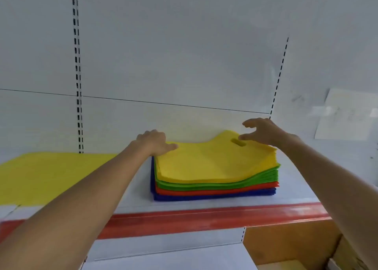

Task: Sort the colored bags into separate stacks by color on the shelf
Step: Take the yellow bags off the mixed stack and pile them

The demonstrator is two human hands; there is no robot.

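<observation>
My left hand [155, 141] presses flat on the mixed pile's [214, 179] back-left corner on the shelf [204, 205]; my right hand [259, 131] hovers spread, grasping nothing. The top yellow bag [210, 161] looks thin and floppy, so I'd probably pinch it by the handle slot [238, 142].

No text, label or number could be read anywhere; the pale sheet [345, 114] on the back wall at right bore faint grey marks, possibly print, too blurred to make out.
</observation>
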